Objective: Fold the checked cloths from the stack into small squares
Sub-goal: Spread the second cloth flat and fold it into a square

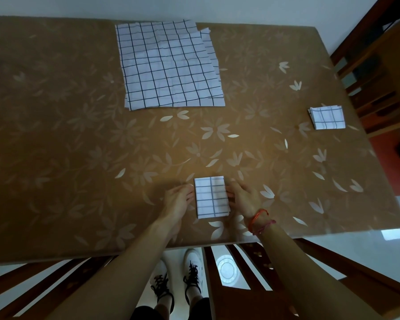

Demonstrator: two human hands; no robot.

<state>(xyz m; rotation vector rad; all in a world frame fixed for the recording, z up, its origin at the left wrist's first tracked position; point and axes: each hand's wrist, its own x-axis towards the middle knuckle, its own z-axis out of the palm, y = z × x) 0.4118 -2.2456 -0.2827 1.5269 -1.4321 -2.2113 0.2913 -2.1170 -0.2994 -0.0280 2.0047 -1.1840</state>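
1. Both hands flank 1 folded checked cloth (211, 197) lying near the front edge of the table (79, 135). The left hand (177, 200) touches its left side. The right hand (241, 196), with a red thread (260, 219) at the wrist, touches its right side. Fingers are loosely extended, gripping nothing.
2. Farther off, near the table's right edge, sits a small pile of folded squares (327, 117).
3. Farthest back lies the stack of unfolded checked cloths (169, 65), flat, its corners slightly fanned.
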